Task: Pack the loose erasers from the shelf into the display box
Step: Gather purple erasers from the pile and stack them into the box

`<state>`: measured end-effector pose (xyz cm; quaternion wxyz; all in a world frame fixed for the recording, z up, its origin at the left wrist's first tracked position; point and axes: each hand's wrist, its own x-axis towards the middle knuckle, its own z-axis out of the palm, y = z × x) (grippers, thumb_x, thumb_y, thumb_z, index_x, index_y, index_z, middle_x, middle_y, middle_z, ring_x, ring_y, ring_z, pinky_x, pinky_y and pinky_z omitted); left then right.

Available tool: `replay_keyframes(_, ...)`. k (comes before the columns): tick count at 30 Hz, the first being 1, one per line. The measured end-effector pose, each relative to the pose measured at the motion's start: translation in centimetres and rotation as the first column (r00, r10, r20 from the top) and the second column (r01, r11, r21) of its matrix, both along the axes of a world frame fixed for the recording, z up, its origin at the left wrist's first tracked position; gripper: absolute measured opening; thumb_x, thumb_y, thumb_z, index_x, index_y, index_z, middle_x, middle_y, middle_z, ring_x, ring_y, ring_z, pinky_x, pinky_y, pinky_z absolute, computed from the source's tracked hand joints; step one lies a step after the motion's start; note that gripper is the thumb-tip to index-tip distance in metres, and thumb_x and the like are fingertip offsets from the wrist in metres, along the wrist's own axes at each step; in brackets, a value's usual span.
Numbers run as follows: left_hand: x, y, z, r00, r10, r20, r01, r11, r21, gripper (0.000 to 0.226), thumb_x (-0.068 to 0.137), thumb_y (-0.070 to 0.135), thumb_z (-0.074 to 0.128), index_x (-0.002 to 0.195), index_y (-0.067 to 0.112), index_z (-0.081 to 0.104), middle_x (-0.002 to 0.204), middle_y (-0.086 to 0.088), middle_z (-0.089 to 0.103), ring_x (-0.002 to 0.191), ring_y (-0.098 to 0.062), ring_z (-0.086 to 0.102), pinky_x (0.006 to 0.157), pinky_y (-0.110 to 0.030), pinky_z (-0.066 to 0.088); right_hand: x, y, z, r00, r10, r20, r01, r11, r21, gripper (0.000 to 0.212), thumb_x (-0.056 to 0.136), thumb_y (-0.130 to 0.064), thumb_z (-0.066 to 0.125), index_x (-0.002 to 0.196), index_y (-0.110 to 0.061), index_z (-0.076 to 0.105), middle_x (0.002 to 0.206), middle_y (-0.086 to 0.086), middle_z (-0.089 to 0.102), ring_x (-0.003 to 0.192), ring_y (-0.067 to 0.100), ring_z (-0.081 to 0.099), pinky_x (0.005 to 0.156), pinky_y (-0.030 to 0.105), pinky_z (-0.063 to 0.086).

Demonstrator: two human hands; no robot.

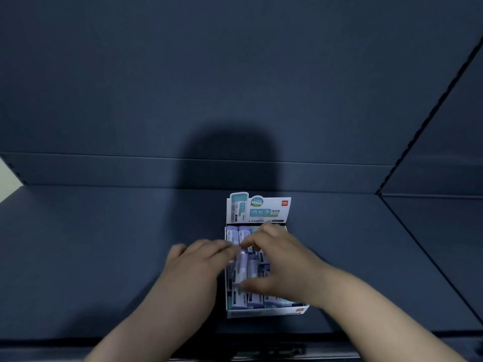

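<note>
- My right hand (282,259) pinched an eraser (241,267) by its ends, its length pointing away from me, over the display box (266,313) on the shelf (104,257).
- My left hand (198,259), fingers nearly straight, touched its far end.

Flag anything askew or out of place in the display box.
One eraser near the left side of the display box sits raised above the packed rows, pinched by the right hand, with the left hand beside it. Blur hides detail. Nothing looks spilled.
</note>
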<state>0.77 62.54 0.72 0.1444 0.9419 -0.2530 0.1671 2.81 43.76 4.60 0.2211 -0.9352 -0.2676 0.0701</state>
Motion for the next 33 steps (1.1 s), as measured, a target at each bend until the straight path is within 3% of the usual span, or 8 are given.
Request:
replay_keyframes(2, -0.7, -0.5, -0.2, 0.999, -0.043, -0.029, 0.044, 0.998, 0.045, 0.059, 0.054, 0.013, 0.039, 0.102, 0.032, 0.069, 0.102, 0.016, 0.068, 0.087, -0.003, 0.057, 0.063, -0.015, 0.028, 0.4, -0.6, -0.3, 0.999, -0.035, 0.003, 0.036, 0.999, -0.033, 0.062, 0.073, -0.063, 0.057, 0.123, -0.027, 0.053, 0.111, -0.009, 0.045, 0.109, 0.007, 0.041, 0.098, 0.024, 0.035)
replay_keyframes(5, -1.0, -0.7, -0.9, 0.998, -0.058, -0.039, 0.061, 0.996, 0.062, 0.068, 0.041, 0.012, 0.052, 0.104, 0.031, 0.069, 0.104, 0.014, 0.068, 0.088, -0.004, 0.06, 0.066, -0.021, 0.033, 1.2, -2.8, -0.8, 0.959, -0.156, 0.236, 0.176, 0.982, -0.066, 0.051, 0.08, -0.058, 0.033, 0.101, -0.027, 0.069, 0.09, -0.004, 0.057, 0.09, 0.02, 0.055, 0.079, 0.035, 0.046)
replay_keyframes(8, -1.2, -0.8, -1.1, 0.999, -0.036, 0.031, 0.035, 0.999, 0.019, 0.062, 0.05, 0.009, 0.045, 0.105, 0.029, 0.068, 0.106, 0.011, 0.067, 0.094, -0.006, 0.049, 0.069, -0.024, 0.033, 1.0, -3.7, -1.2, 0.934, -0.131, 0.331, 0.199, 0.963, -0.181, 0.041, 0.085, -0.047, 0.034, 0.084, -0.033, 0.072, 0.071, -0.007, 0.049, 0.069, 0.019, 0.051, 0.061, 0.029, 0.037)
replay_keyframes(13, -1.4, -1.0, -1.3, 0.999, -0.014, 0.029, 0.012, 0.999, 0.045, 0.06, 0.057, 0.012, 0.036, 0.113, 0.028, 0.054, 0.11, 0.01, 0.064, 0.096, -0.006, 0.046, 0.075, -0.023, 0.02, 0.9, -2.3, -1.8, 0.906, -0.104, 0.41, 0.251, 0.912, -0.323, 0.032, 0.082, -0.041, 0.039, 0.086, -0.036, 0.07, 0.07, -0.007, 0.049, 0.066, 0.016, 0.052, 0.058, 0.026, 0.028)
replay_keyframes(18, -1.4, -1.2, -1.2, 0.998, -0.033, 0.059, 0.028, 0.997, 0.078, 0.061, 0.045, 0.012, 0.057, 0.104, 0.023, 0.07, 0.107, 0.009, 0.067, 0.094, -0.007, 0.047, 0.071, -0.022, 0.016, 1.2, -1.6, -1.2, 0.935, -0.126, 0.332, 0.238, 0.916, -0.324, 0.036, 0.097, -0.037, 0.03, 0.122, -0.03, 0.055, 0.105, 0.001, 0.049, 0.102, 0.022, 0.046, 0.083, 0.033, 0.033)
replay_keyframes(23, -1.1, -1.2, -0.3, 0.997, -0.012, 0.074, 0.001, 0.988, 0.157, 0.06, 0.041, 0.021, 0.083, 0.1, 0.022, 0.072, 0.101, 0.008, 0.069, 0.084, -0.014, 0.065, 0.063, -0.03, 0.048, 0.7, -3.2, -0.5, 0.936, -0.23, 0.267, 0.296, 0.925, -0.239, 0.025, 0.093, -0.034, 0.044, 0.106, -0.026, 0.065, 0.1, -0.003, 0.05, 0.099, 0.02, 0.048, 0.076, 0.027, 0.034)
replay_keyframes(29, -0.8, -2.0, -0.1, 0.995, 0.012, 0.103, -0.028, 0.987, 0.157, 0.04, 0.056, 0.027, 0.082, 0.094, 0.021, 0.073, 0.092, 0.008, 0.069, 0.076, -0.014, 0.066, 0.061, -0.033, 0.049, 1.0, -2.1, -0.7, 0.953, -0.269, 0.137, 0.297, 0.919, -0.259, 0.026, 0.093, -0.035, 0.041, 0.095, -0.022, 0.064, 0.093, -0.003, 0.043, 0.1, 0.02, 0.05, 0.073, 0.026, 0.036)
replay_keyframes(33, -0.8, -1.8, -0.1, 0.993, 0.017, 0.119, -0.038, 0.984, 0.175, 0.034, 0.063, 0.028, 0.076, 0.096, 0.022, 0.074, 0.094, 0.008, 0.07, 0.077, -0.014, 0.066, 0.06, -0.032, 0.048, 1.3, -1.7, -0.9, 0.958, -0.266, 0.11, 0.287, 0.906, -0.312, 0.034, 0.098, -0.039, 0.029, 0.119, -0.027, 0.052, 0.102, 0.0, 0.04, 0.109, 0.022, 0.043, 0.084, 0.031, 0.035)
